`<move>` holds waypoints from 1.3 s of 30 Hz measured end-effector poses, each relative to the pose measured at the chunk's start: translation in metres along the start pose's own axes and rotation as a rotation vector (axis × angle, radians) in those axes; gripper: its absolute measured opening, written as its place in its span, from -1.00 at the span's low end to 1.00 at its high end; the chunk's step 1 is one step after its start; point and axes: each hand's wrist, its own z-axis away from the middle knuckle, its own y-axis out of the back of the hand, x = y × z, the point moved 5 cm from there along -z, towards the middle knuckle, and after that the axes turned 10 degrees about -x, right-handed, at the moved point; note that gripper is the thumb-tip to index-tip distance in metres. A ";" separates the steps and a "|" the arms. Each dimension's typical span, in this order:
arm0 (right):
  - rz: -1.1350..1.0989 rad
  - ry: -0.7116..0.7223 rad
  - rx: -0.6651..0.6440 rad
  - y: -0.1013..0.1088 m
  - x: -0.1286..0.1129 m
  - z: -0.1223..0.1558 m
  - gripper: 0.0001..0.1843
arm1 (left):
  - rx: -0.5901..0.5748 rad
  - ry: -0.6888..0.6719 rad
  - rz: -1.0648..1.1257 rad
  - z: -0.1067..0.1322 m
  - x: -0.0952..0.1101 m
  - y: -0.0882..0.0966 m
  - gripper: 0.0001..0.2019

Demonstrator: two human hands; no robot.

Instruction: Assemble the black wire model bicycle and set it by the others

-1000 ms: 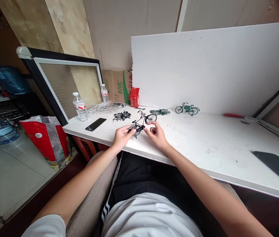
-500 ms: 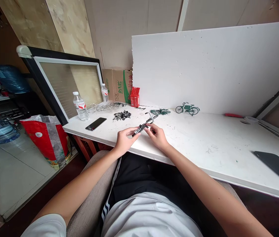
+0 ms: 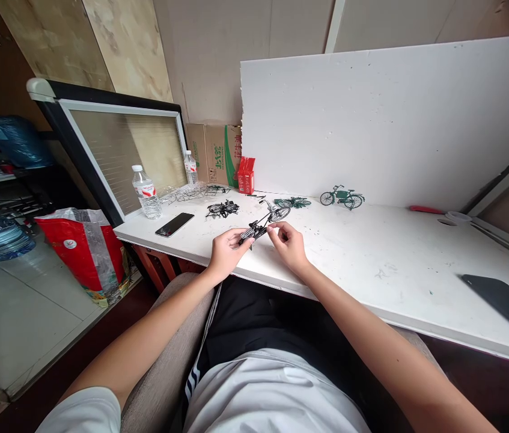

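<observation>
A small black model bicycle point(image 3: 261, 226) is tilted above the front part of the white table, its front wheel and handlebar pointing away from me to the upper right. My left hand point(image 3: 228, 252) grips it by the rear wheel, thumb on the near side and fingers behind. With thumb and index finger pinched together, my right hand point(image 3: 289, 243) touches the low middle of the bicycle's frame; the exact part between the fingertips is too small to make out. Farther back lie another black model bicycle point(image 3: 222, 208) and a green one point(image 3: 292, 202), while a green model bicycle point(image 3: 342, 197) stands upright.
On the white table point(image 3: 348, 258) are a phone point(image 3: 175, 224), a water bottle point(image 3: 146, 192), a red box point(image 3: 246, 175), loose part frames point(image 3: 186, 193) and a dark flat object point(image 3: 502, 300). A white board point(image 3: 380, 120) closes off the back. A red bag point(image 3: 74, 252) stands left.
The model bicycle has turned in my hands, so more of its side and front wheel show. My right fingers have shifted slightly along its frame.
</observation>
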 end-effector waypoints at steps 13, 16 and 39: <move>0.039 0.067 0.035 0.000 -0.005 0.002 -0.60 | -0.033 -0.268 -0.241 0.003 0.016 0.000 -0.75; 0.073 0.099 0.057 0.000 -0.007 0.004 -0.59 | -0.045 -0.293 -0.266 0.003 0.014 0.000 -0.76; -0.037 0.057 -0.134 -0.010 0.003 -0.001 -0.38 | -0.014 0.306 0.511 -0.010 -0.012 0.003 -0.61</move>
